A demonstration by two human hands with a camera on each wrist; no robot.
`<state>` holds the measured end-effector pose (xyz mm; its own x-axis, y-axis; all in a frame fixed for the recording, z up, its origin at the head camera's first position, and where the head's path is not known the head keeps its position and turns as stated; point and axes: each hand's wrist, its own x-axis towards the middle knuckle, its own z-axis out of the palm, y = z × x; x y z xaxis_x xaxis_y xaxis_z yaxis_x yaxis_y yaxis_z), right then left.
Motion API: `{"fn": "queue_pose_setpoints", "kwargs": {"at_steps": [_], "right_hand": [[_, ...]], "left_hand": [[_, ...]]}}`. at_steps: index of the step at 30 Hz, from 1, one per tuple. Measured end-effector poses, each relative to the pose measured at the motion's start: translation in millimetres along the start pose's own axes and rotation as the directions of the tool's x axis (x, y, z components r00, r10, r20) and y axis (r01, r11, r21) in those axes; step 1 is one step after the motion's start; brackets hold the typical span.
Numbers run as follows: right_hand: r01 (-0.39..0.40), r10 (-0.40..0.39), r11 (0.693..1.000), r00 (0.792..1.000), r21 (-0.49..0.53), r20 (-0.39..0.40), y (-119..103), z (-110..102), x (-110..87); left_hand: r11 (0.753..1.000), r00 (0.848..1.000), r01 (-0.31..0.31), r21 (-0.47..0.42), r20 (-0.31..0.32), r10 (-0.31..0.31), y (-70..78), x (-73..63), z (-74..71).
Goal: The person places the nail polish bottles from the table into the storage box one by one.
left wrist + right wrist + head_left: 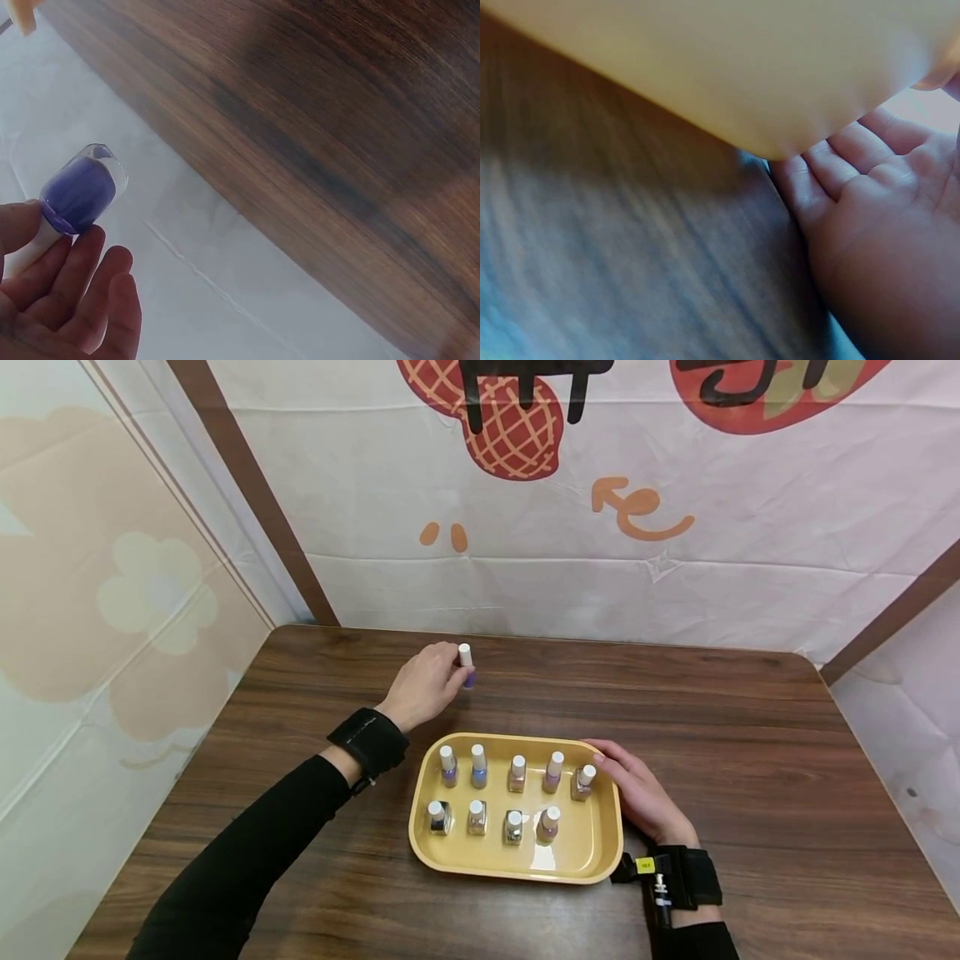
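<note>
Beyond the tray, toward the table's far edge, my left hand [425,685] pinches a nail polish bottle [467,666] between thumb and fingers. It has a white cap and purple polish; the left wrist view shows the purple glass [81,191] clearly, with the cap in the fingers. My right hand [647,793] grips the yellow tray [480,860] at its far right corner, thumb over the rim. In the right wrist view, fingers [866,146] reach to the tray's outer side. Several more white-capped nail polish bottles [478,767] stand in two rows inside the tray.
The tray sits on a dark wood table [750,760]. A printed white cloth wall [360,477] rises behind the table's far edge, with another cloth wall [112,610] on the left.
</note>
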<state>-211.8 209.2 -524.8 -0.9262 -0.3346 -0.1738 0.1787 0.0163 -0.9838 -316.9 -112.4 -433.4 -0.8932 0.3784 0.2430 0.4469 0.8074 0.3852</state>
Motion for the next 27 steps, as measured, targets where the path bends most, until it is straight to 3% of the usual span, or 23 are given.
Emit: {"fn": "queue_pose_setpoints", "kwargs": {"at_steps": [27], "right_hand": [[-0.006, 0.006, 1.000, 1.000, -0.003, 0.011, -4.0, 1.3, -6.1]], "left_hand": [[0.996, 0.997, -0.081, 0.027, 0.018, 0.080, 26.3, -12.1, -8.8]]}}
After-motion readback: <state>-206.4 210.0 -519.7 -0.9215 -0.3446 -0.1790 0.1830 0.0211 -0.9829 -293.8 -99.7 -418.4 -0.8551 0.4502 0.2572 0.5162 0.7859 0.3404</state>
